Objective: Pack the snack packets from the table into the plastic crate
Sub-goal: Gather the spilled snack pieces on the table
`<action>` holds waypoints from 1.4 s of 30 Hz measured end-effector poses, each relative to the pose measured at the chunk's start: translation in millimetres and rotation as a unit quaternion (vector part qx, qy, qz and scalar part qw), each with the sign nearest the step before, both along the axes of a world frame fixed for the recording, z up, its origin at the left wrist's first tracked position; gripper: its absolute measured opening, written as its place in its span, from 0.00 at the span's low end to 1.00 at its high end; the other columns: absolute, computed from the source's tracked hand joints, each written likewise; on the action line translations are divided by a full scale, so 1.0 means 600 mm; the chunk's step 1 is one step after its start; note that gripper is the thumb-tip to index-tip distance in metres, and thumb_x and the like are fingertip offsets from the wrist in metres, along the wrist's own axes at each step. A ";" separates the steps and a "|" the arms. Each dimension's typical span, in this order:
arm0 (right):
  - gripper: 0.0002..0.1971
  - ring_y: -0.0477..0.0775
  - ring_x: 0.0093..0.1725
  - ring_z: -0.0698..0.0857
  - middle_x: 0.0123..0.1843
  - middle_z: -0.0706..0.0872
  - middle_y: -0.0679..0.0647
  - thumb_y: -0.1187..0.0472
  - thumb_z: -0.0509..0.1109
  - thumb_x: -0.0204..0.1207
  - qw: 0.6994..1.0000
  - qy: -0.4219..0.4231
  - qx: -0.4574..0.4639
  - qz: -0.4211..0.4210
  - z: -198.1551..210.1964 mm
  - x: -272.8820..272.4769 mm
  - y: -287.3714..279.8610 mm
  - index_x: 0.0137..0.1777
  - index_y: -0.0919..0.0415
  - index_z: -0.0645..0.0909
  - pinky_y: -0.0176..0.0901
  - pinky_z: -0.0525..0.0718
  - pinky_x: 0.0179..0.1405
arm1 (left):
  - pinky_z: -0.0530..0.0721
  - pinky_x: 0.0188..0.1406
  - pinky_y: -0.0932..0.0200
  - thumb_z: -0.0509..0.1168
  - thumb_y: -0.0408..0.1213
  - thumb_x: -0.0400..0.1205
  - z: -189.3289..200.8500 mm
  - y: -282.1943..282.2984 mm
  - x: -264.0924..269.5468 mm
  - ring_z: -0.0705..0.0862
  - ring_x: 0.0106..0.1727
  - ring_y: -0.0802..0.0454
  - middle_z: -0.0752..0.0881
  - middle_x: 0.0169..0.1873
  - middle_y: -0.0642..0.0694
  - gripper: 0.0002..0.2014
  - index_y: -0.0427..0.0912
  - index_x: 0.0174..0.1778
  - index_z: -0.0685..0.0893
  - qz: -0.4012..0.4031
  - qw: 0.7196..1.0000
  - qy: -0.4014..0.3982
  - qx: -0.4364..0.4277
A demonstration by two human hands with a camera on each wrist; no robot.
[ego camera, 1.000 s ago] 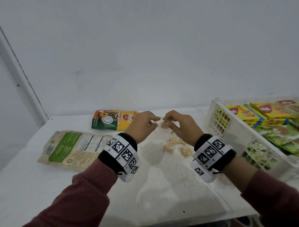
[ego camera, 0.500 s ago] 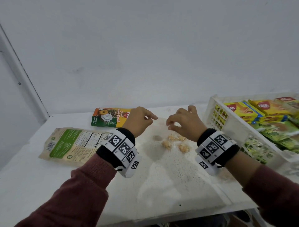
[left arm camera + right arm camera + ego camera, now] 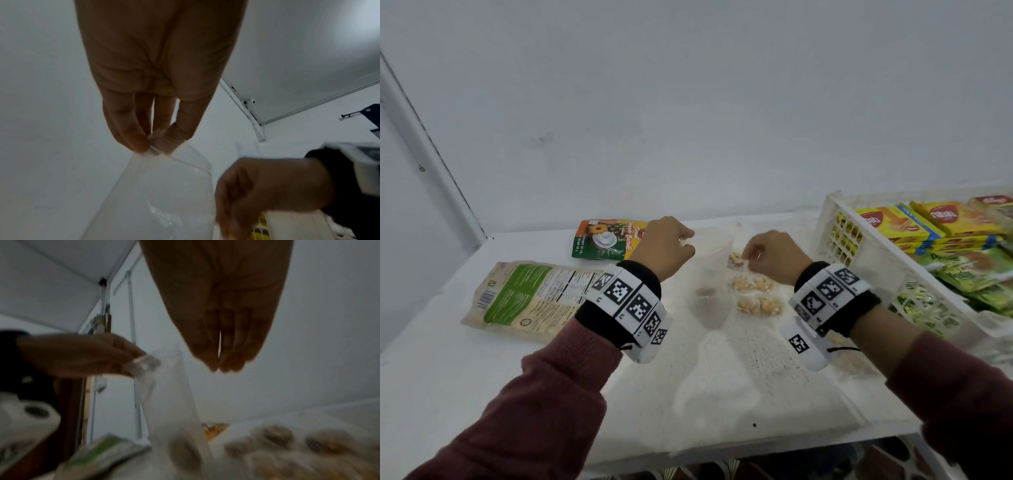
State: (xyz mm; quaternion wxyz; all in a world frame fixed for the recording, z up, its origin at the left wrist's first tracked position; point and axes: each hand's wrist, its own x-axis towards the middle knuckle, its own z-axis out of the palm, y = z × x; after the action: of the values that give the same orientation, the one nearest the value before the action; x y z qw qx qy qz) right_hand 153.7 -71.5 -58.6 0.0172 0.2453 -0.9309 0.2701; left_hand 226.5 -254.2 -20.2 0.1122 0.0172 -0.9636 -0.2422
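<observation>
- Over the white table (image 3: pixel 482 377) in the head view, the left hand (image 3: pixel 662 245) pinches a clear plastic bag (image 3: pixel 710 274) by its top; the right hand (image 3: pixel 774 255), fingers curled, grips a small cookie packet (image 3: pixel 736 260) just beside it. More cookie packets (image 3: pixel 758 303) lie below; the crate (image 3: pixel 835 219) stands right.
- Left wrist: fingers (image 3: pixel 133 139) clamp the bag's crumpled corner.
- Right wrist: blurred; fingers (image 3: pixel 213 360) together.
</observation>
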 end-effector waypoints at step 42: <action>0.12 0.42 0.40 0.79 0.38 0.81 0.48 0.56 0.80 0.65 0.971 0.094 -0.213 0.051 0.089 0.006 0.001 0.39 0.57 0.79 0.26 0.72 0.42 | 0.71 0.34 0.74 0.69 0.33 0.76 -0.016 -0.009 -0.008 0.77 0.37 0.59 0.81 0.42 0.48 0.16 0.37 0.61 0.84 -0.031 0.993 0.020 0.114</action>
State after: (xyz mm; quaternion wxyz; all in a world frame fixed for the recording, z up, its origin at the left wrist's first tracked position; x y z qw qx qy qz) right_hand 157.0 -71.0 -5.5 0.1429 0.3076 -0.8321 0.4387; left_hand 221.4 -259.4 -30.0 0.1211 -0.0044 -0.9273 -0.3543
